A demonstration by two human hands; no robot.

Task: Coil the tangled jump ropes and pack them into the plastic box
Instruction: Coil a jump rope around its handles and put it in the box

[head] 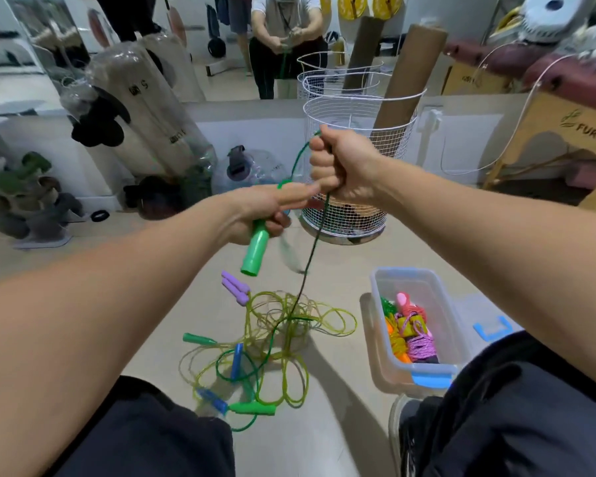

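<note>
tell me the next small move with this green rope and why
Probably draw another length up with the right hand and lay a loop over the green handle the left hand grips. The green rope runs from that fist down into the tangled pile on the floor, so most of it looks uncoiled.

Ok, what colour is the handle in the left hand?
Green: the handle held by the left hand is bright green, seen clearly in the head view.
</note>
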